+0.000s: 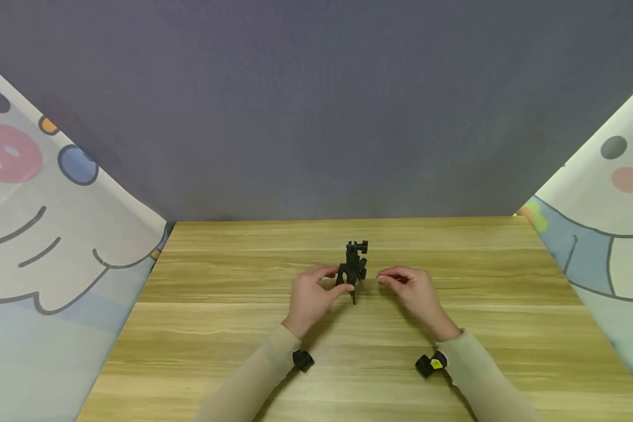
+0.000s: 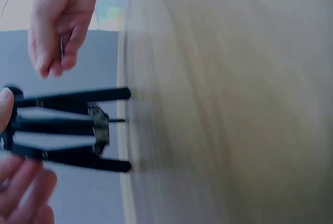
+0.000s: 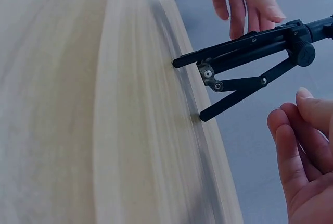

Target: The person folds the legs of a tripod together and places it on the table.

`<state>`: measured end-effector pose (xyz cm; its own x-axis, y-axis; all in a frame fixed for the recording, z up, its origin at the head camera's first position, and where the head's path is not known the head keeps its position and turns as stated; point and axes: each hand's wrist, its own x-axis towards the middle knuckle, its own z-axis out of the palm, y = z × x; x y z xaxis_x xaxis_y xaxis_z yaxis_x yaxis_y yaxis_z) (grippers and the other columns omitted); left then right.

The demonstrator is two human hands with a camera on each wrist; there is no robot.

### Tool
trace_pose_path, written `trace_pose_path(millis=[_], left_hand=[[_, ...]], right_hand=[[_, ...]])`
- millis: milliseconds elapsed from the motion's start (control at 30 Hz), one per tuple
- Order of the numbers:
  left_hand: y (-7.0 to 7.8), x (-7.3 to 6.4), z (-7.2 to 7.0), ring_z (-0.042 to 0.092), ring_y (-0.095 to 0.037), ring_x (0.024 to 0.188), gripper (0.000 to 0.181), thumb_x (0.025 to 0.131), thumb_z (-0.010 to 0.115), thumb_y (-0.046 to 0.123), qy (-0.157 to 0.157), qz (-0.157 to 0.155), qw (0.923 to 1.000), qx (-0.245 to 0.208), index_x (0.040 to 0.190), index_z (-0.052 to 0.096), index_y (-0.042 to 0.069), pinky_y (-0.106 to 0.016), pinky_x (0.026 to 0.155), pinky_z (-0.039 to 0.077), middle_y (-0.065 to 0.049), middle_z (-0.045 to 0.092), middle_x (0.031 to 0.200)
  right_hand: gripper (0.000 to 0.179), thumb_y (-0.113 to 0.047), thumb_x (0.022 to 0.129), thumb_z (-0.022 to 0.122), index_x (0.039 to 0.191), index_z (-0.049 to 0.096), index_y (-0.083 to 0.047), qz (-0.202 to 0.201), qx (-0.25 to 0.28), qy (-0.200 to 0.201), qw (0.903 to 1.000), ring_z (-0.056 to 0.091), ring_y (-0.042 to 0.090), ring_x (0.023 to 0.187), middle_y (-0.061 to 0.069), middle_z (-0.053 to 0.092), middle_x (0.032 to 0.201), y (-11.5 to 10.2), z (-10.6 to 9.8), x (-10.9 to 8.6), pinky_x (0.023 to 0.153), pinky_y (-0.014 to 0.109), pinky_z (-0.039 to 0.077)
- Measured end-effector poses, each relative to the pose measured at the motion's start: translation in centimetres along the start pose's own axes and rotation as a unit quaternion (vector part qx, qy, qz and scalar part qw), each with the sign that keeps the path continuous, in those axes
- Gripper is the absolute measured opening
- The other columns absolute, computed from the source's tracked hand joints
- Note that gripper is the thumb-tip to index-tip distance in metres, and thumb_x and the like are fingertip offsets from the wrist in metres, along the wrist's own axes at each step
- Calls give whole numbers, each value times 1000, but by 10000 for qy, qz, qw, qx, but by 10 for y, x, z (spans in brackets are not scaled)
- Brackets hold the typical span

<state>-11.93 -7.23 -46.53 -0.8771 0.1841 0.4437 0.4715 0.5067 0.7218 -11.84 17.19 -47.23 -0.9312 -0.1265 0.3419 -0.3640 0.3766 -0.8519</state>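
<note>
A small black tripod (image 1: 352, 264) stands over the middle of the wooden table, its legs pointing down and partly spread. My left hand (image 1: 310, 293) holds it from the left, with thumb and fingers around its upper leg section. In the right wrist view, a round knob (image 3: 302, 52) shows on the side of the tripod, and a hinged brace (image 3: 209, 75) joins the legs. My right hand (image 1: 414, 293) hovers just right of the tripod, apart from it. Its fingers are loosely bent, and nothing shows between the thumb and fingertips.
The wooden table (image 1: 216, 351) reaches back to a grey panel (image 1: 337, 117). Cartoon-printed cloth (image 1: 58, 234) hangs on the left, and similar cloth (image 1: 622, 246) on the right. Each wrist wears a black camera, the left wrist camera (image 1: 303, 360) and the right wrist camera (image 1: 427, 366).
</note>
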Motion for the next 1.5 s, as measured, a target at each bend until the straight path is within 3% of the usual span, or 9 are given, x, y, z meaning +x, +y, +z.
trace_pose_path(millis=[167,333,567,900,1100,1333,1500], left_hand=[[9,-1,9,69,-15,84,52,72,89,44,305,124,9959,839,105,76,5,-31,71,57,-5,74,96],[10,1,9,69,-16,86,48,76,88,40,169,53,9962,852,107,75,6,-32,74,56,-4,73,95],[5,5,-2,67,-19,104,50,84,82,34,-566,-226,9981,19,125,70,6,-41,87,54,-7,72,111],[-11,12,-12,62,-13,114,50,88,80,29,-1463,-303,9843,-944,133,65,12,-37,91,52,0,68,124],[-15,16,-13,61,-14,118,48,87,80,25,-1682,-448,9782,-1134,132,66,13,-37,93,51,-1,67,126],[-18,20,-15,62,-17,115,50,85,82,20,-1819,-339,9774,-1024,131,66,9,-35,90,53,-4,68,125],[-20,21,-14,64,-17,113,51,83,83,19,-1865,-372,9762,-1040,130,67,9,-30,87,54,-4,68,124]], right_hand=[[7,-3,87,76,94,78,-3,-24,-197,59,9998,70,16,73,4,76,85,0,0,0,60,20,51],[7,5,86,74,93,76,4,-87,-196,5,9998,70,30,71,13,74,84,-19,0,0,60,20,51],[9,8,85,74,94,74,8,-99,-123,-12,9999,69,37,72,18,74,85,-41,-1,-1,63,17,52],[16,7,85,74,101,74,7,-45,20,-253,9997,71,32,88,17,74,97,-40,8,0,74,25,57],[15,6,84,75,99,75,6,41,34,-413,9991,72,28,85,17,74,97,-42,13,2,72,26,58],[12,3,84,77,94,78,-3,27,-20,-288,9996,71,21,79,9,75,92,-3,24,6,65,25,55],[8,-3,86,78,91,79,-9,200,103,-279,9994,70,15,79,4,75,90,1,26,8,67,25,56]])
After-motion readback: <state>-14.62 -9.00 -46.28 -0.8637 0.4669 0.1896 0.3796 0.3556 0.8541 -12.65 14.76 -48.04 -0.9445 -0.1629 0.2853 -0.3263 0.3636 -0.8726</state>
